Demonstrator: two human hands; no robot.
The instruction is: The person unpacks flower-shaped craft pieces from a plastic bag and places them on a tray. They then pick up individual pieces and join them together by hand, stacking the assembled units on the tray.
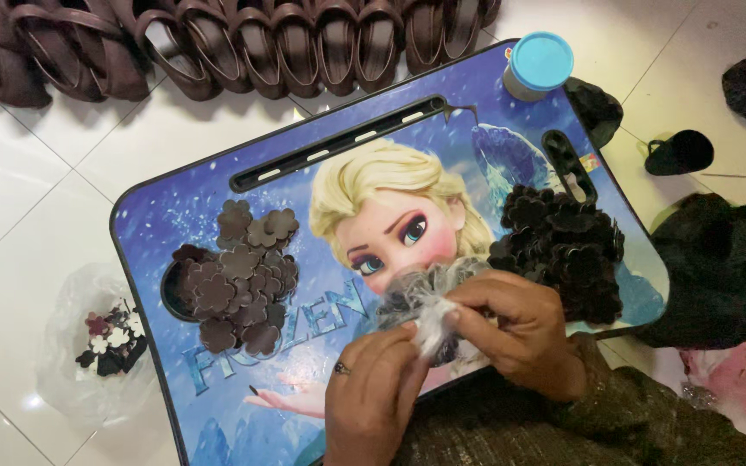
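A: Hands?
B: Left hand (373,380) & right hand (511,332) both pinch a clear plastic bag (425,302), table's 6 o'clock edge.
A: Nearby?
B: Brown flower cutouts (239,276) at 9, darker pile (563,246) at 3.

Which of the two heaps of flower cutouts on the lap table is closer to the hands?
The darker heap on the right side, beside the right hand. The browner heap lies across the table, apart from both hands.
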